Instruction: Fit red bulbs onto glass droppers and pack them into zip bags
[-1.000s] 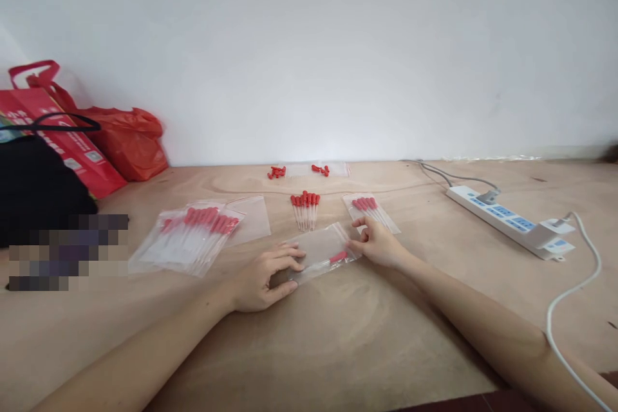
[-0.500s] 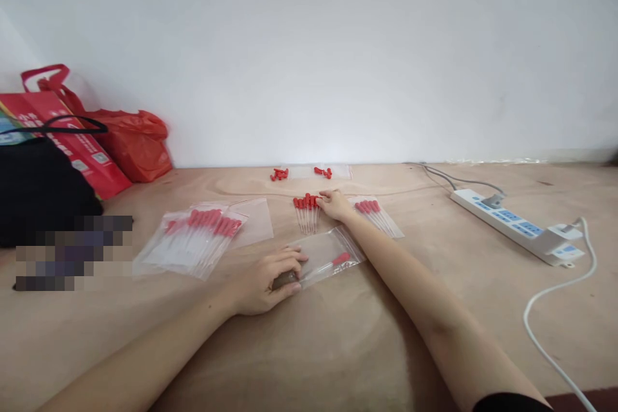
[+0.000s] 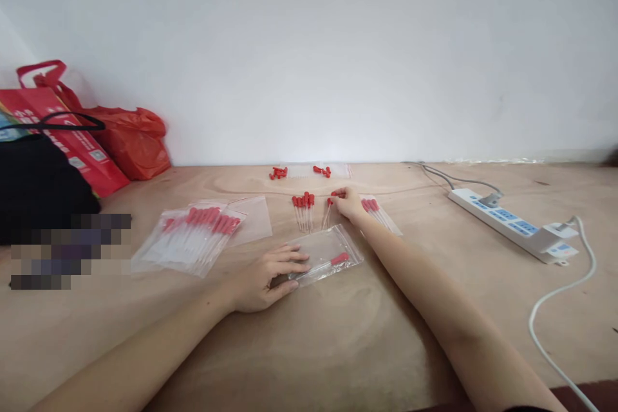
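Observation:
My right hand (image 3: 348, 203) pinches the red bulb of a glass dropper (image 3: 328, 212), whose thin tube slants down to the table. Left of it lies a row of several droppers (image 3: 303, 203), red bulbs pointing to the wall. My left hand (image 3: 273, 277) lies with fingers stretched and apart on the near left end of a clear zip bag (image 3: 318, 248). Inside that bag is one dropper (image 3: 340, 258); its tube partly disappears toward my fingers. Behind my right wrist, partly hidden, is another bag of droppers (image 3: 379, 209).
Filled dropper bags (image 3: 193, 238) are piled at left, overlapping a flat bag (image 3: 255, 219). Loose red bulbs (image 3: 279, 172) and a clear bag (image 3: 302, 170) lie by the wall. A power strip (image 3: 512, 222) with a white cable stands right; red bags (image 3: 130, 141) and a black bag (image 3: 43, 187) stand left.
My right hand has drawn one dropper rightward, away from the row. The fingers of my left hand have straightened over the bag, which stays nearly in place.

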Demonstrator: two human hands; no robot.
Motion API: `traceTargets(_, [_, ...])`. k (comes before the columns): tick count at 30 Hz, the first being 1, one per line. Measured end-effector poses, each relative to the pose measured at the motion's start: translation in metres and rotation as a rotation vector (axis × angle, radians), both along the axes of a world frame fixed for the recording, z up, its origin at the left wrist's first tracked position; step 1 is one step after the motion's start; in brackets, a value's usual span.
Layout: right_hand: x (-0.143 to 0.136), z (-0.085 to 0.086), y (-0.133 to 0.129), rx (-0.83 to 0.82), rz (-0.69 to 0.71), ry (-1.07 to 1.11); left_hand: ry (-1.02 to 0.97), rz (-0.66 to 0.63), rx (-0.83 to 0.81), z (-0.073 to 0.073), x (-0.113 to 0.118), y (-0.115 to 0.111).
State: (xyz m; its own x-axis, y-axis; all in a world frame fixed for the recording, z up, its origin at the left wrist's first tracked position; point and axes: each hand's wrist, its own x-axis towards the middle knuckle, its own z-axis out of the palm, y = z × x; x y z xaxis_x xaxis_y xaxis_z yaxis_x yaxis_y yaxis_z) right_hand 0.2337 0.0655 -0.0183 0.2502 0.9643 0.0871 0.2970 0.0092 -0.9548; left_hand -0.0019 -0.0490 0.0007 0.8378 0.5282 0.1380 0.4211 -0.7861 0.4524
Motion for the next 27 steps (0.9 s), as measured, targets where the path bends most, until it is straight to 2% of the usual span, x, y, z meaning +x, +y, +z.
traceTargets(4, [0.019, 0.011, -0.020, 0.077, -0.031, 0.147, 0.015, 0.008, -0.005, 0.004, 0.001, -0.001])
traceTargets(7, [0.038, 0.014, -0.040, 0.145, -0.054, 0.233, 0.040, 0.014, -0.006, 0.004, 0.001, -0.001])
traceTargets(10, [0.059, 0.007, -0.059, 0.229, -0.131, 0.344, 0.048, 0.015, -0.001, 0.002, 0.000, 0.000])
traceTargets(14, [0.074, -0.007, -0.076, 0.226, -0.205, 0.388, 0.055, 0.024, -0.001, 0.000, -0.001, 0.001])
traceTargets(19, [0.065, -0.014, -0.086, 0.150, -0.167, 0.434, 0.059, 0.029, -0.018, 0.000, -0.001, 0.001])
traceTargets(27, [0.038, -0.004, -0.106, 0.010, -0.017, 0.603, 0.077, 0.033, -0.034, 0.002, 0.000, 0.000])
